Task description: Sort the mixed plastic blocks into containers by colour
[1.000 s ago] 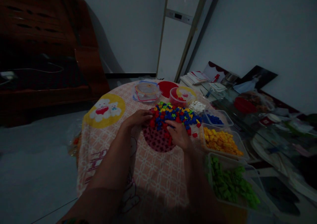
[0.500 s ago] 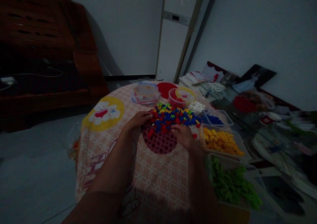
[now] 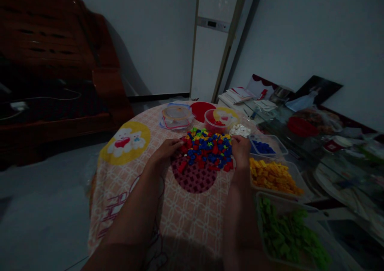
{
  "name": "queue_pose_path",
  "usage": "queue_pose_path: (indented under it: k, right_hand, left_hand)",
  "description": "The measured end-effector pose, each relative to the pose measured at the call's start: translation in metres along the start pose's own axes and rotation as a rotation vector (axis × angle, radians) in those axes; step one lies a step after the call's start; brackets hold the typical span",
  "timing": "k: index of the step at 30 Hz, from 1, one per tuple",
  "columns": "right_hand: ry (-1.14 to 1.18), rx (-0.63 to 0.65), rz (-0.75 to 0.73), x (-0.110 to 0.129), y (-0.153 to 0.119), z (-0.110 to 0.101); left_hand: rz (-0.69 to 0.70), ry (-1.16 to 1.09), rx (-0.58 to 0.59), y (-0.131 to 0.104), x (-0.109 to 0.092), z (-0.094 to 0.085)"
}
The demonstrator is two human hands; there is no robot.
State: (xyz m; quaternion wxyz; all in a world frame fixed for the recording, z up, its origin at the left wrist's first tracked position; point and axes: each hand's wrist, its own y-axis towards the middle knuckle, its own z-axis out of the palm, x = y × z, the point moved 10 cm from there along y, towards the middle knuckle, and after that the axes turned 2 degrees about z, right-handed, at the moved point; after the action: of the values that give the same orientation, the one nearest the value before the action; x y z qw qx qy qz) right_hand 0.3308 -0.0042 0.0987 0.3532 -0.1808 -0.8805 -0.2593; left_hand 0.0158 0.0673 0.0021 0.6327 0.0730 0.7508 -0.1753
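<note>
A heap of small building blocks [image 3: 207, 147] in red, blue, yellow and green lies on the table. My left hand [image 3: 165, 151] rests at the heap's left edge, fingers stretched toward the red blocks and holding nothing I can see. Against the right edge is my right hand [image 3: 241, 149], its fingers bent around the outer blocks without a visible grip; some fingertips are hidden. Under the near side of the heap shows a dark red round patch [image 3: 195, 181] with a square pattern.
To the right stand clear boxes of blue blocks [image 3: 264, 147], yellow blocks [image 3: 274, 177] and green blocks [image 3: 291, 231]. White blocks [image 3: 240, 130] lie behind my right hand. A round tub [image 3: 214, 123] with red blocks and stacked lidded containers [image 3: 175, 115] stand at the back.
My right hand has moved right and away from me, from the heap's near side to its right edge. Blocks at the right have been drawn in closer. My left hand stays nearly put.
</note>
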Motion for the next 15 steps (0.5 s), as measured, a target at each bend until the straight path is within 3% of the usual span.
queue_pose_path:
  k: [9, 15]
  right_hand:
    - [-0.199, 0.060, 0.028, -0.022, 0.002, 0.041]
    - [-0.081, -0.022, 0.070, -0.033, 0.004, 0.032]
  left_hand:
    - [-0.063, -0.035, 0.018, 0.000, 0.005, 0.000]
    - [-0.098, -0.049, -0.004, -0.002, 0.003, -0.002]
